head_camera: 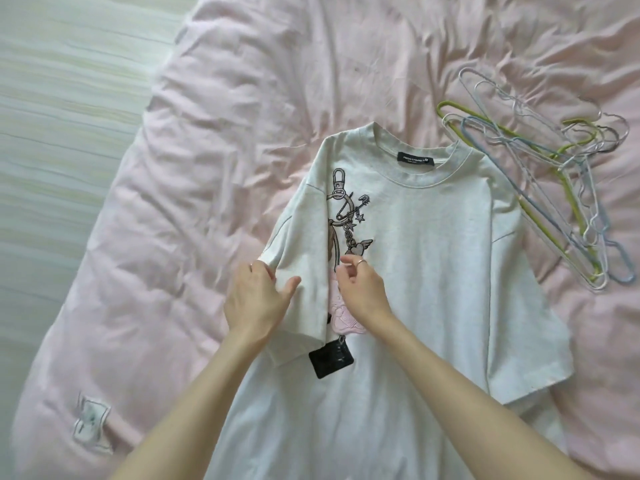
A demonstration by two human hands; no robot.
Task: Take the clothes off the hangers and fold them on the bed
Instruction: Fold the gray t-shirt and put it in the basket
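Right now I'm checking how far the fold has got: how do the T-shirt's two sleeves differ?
The left sleeve is folded inward over the T-shirt's chest, covering part of the print; the right sleeve lies spread outward on the pink duvet. The left hand holds the left sleeve's edge and the right hand hovers beside it; nothing touches the right sleeve. Both are short and pale grey.

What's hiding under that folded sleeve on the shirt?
The folded sleeve lies over the T-shirt front and covers the left part of its printed keychain picture. The right part, with chains, stars and a black tag, still shows. The covered part cannot be seen.
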